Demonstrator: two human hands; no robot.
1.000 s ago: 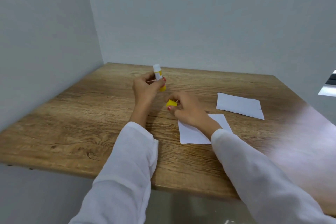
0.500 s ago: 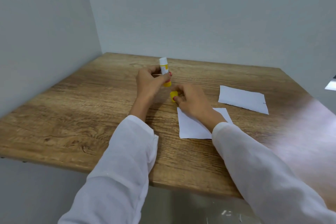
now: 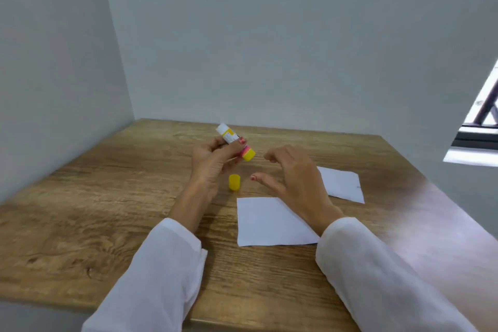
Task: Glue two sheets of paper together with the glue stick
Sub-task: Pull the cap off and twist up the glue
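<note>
My left hand point(image 3: 213, 159) holds the glue stick point(image 3: 235, 142) tilted above the wooden table point(image 3: 94, 213), its white end up-left and its yellow base down-right. The yellow cap point(image 3: 234, 182) lies on the table just below it. My right hand point(image 3: 293, 178) hovers open beside the cap, fingers spread, holding nothing. One white sheet of paper point(image 3: 269, 221) lies flat under my right wrist. A second white sheet point(image 3: 342, 183) lies further right, partly hidden by my right hand.
Grey walls close the table in at the left and back. A window point(image 3: 482, 121) shows at the right edge. The table's front edge runs under my white sleeves.
My right hand has let go of the yellow cap, which now lies on the table, and has opened. The glue stick has tilted over in my left hand. The view has tipped upward.
</note>
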